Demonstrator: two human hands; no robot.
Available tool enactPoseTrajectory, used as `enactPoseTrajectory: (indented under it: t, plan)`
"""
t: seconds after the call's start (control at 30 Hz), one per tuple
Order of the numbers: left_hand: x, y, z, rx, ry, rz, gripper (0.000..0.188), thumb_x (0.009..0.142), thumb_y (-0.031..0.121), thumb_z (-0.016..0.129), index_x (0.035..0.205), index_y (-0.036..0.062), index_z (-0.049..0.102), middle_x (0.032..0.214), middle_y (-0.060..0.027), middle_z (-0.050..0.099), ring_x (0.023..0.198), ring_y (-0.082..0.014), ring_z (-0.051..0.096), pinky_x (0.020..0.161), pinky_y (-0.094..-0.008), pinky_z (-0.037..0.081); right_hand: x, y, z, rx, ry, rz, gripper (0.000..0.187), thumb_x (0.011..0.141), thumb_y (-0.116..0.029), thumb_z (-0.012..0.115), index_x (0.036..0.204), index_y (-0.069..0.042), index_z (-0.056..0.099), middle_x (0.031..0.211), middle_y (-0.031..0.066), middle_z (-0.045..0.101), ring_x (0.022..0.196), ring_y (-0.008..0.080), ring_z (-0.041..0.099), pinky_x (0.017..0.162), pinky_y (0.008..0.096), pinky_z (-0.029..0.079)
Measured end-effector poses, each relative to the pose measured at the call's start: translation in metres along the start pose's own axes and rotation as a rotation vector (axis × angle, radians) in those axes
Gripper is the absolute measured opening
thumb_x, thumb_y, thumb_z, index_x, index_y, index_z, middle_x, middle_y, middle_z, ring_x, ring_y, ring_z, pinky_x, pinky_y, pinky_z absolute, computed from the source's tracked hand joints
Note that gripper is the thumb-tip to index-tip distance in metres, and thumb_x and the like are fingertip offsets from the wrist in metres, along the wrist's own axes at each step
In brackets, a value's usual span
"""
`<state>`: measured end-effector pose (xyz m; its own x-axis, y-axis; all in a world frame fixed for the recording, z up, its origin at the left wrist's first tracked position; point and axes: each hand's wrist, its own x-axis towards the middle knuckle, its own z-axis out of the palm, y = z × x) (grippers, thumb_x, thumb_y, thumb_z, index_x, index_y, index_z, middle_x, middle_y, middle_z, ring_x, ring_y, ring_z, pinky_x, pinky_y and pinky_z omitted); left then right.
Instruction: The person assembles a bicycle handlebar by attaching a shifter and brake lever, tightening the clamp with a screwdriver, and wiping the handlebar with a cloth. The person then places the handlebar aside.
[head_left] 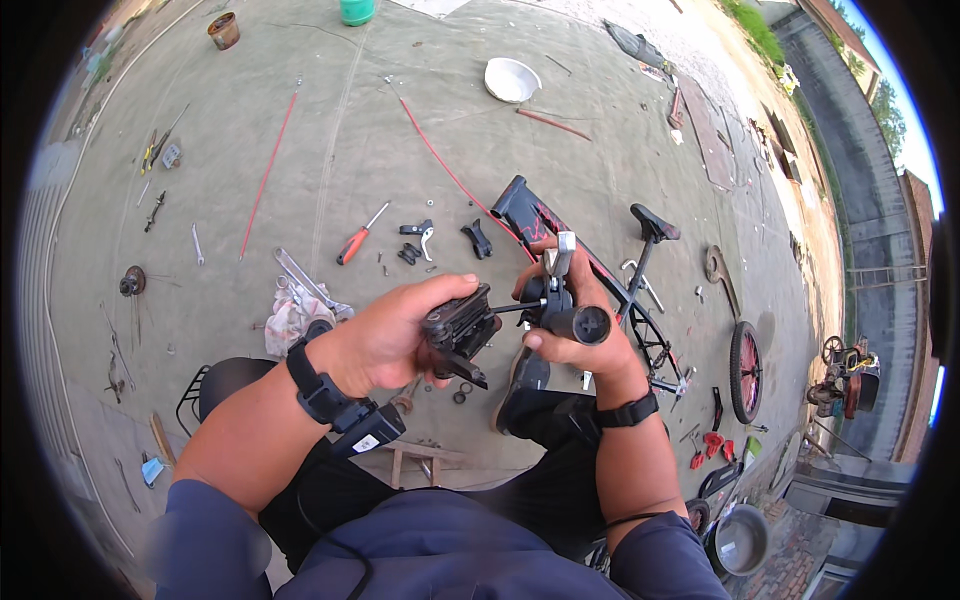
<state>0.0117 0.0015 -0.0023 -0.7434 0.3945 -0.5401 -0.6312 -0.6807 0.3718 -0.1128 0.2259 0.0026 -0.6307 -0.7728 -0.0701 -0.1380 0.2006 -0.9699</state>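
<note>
My left hand (385, 335) is wrapped round a black folding hex key set (462, 326). One thin key sticks out from it to the right. That key's tip reaches the brake lever (561, 268), a silver and black part in my right hand (590, 335); I cannot tell if it sits in a bolt. A black round-ended tube (588, 325), like a handlebar end, shows beneath the right fingers with the lever. Beyond my hands on the ground lie a second brake lever (423, 236), a red-handled screwdriver (352, 245) and a black clamp-like part (476, 239).
A black bicycle frame (560, 235) lies right of my hands, with a saddle (654, 222) and a small wheel (745, 371) farther right. Wrenches (308, 277) rest near a rag (290, 318) at left. Red cables (271, 165) and a white bowl (512, 80) lie ahead.
</note>
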Motion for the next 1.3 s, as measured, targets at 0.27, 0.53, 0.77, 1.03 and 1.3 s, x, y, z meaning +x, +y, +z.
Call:
enactPoseTrajectory:
  t: [0.27,0.53,0.77,1.03,1.3]
  plan:
    - [-0.013,0.014,0.008,0.089,0.075,0.121,0.046,0.105,0.038,0.055,0.116,-0.0045,0.067,0.079,-0.0124,0.071,0.064,-0.0185,0.07,0.051,-0.0306,0.056,0.0,0.0,-0.007,-0.042,0.056,-0.053,0.092,0.068,-0.014,0.086,0.146,-0.009,0.037,0.105,0.0061,0.064,0.099,0.0169,0.058,0.093,0.0339,0.049]
    - [-0.017,0.005,0.008,0.653,0.096,0.527,0.055,0.092,0.017,0.08,0.136,-0.0007,0.054,0.114,-0.0113,0.067,0.101,-0.0221,0.069,0.078,-0.0335,0.057,0.002,-0.003,-0.01,0.282,0.061,0.08,0.099,0.072,-0.049,0.086,0.147,-0.006,0.038,0.101,0.01,0.066,0.074,0.0143,0.061,0.069,0.0295,0.052]
    - [-0.01,0.004,0.004,1.542,0.23,1.255,0.07,0.069,0.01,0.089,0.134,0.0118,0.061,0.113,-0.01,0.062,0.1,-0.0344,0.064,0.084,-0.0437,0.053,0.003,0.0,-0.006,0.591,-0.018,0.152,0.107,0.069,-0.056,0.089,0.147,-0.005,0.038,0.103,0.0158,0.067,0.061,0.0168,0.062,0.054,0.0269,0.051]
    - [-0.007,0.007,0.005,1.613,0.271,1.396,0.068,0.065,0.007,0.088,0.129,0.0144,0.065,0.113,-0.0082,0.061,0.1,-0.0315,0.064,0.085,-0.0441,0.052,0.002,-0.001,0.003,0.628,-0.046,0.216,0.112,0.066,-0.061,0.089,0.147,-0.001,0.041,0.107,0.0184,0.067,0.071,0.0195,0.068,0.054,0.0281,0.054]
    - [-0.005,0.007,0.007,1.73,0.345,1.498,0.05,0.076,0.008,0.079,0.124,0.0185,0.069,0.111,-0.0074,0.061,0.102,-0.0299,0.064,0.095,-0.0459,0.053,0.001,-0.002,0.005,0.633,-0.036,0.236,0.109,0.068,-0.06,0.088,0.146,0.0,0.041,0.104,0.0175,0.067,0.067,0.0189,0.065,0.053,0.0282,0.052]
